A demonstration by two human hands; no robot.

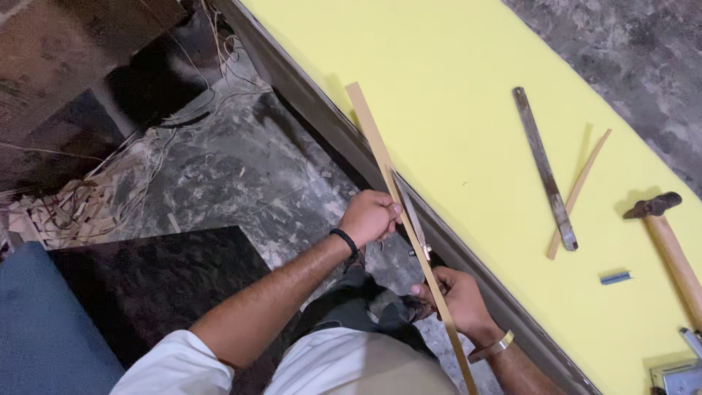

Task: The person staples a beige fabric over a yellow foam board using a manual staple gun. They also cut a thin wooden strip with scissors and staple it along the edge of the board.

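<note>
- White shirt sleeves and grey trousers fill the bottom of the view, where a person bends over a marble floor (241,175).
- Right hand (457,296), a metal band at the wrist, is closed around the lower part of a long thin wooden strip (380,150) and a narrow blade-like tool (411,212) lying along it.
- Left hand (369,216), a black band at its wrist, pinches the strip higher up, fingers curled tight on its edge.
- Strip runs from beside the knee up and left, its far end over the edge of a large yellow board (439,73) — no join to the board's dark rim can be seen.
- On the board, well apart from the hands: a flat metal file (545,168) touching a curved wood sliver (578,194), a small blue piece (615,277), a hammer (669,241).
- Shavings and scrap strips (80,201) piled at far left suggest much trimming is done — this strip looks mid-work.
</note>
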